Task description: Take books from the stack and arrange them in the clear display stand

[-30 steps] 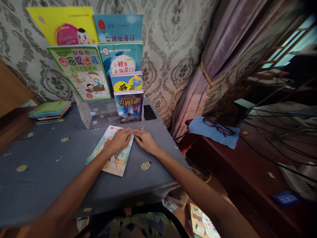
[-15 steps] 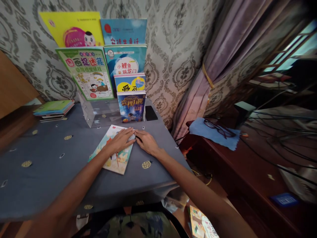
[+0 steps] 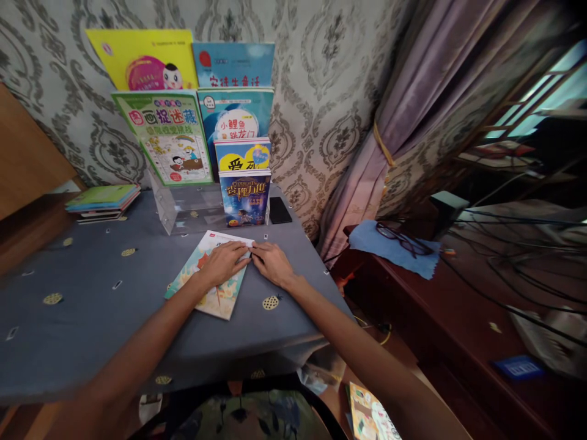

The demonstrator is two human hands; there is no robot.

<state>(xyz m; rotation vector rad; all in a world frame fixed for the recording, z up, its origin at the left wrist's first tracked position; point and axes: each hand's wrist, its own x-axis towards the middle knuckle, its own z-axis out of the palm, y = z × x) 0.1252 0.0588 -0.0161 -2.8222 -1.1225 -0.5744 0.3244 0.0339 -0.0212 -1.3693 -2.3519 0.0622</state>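
A thin picture book (image 3: 202, 287) with a pale, colourful cover lies flat on the grey cloth-covered table (image 3: 92, 318). My left hand (image 3: 224, 263) rests palm down on its upper right part. My right hand (image 3: 271, 261) lies on the cloth just beside the book's right edge, fingertips touching that edge near my left fingertips. Neither hand grips the book. Behind them a clear acrylic display stand (image 3: 183, 208) holds several upright children's books, the nearest a dark blue one (image 3: 244, 197).
A stack of flat books (image 3: 101, 201) sits at the table's back left. A black phone (image 3: 278, 209) lies right of the stand. To the right, a wooden bench carries a blue cloth (image 3: 389, 247) with glasses (image 3: 403, 237) and cables. Another book (image 3: 369, 415) lies on the floor.
The view has shifted slightly, so everything sits a little lower and further right. Both hands stay at the book's right edge, barely moved.
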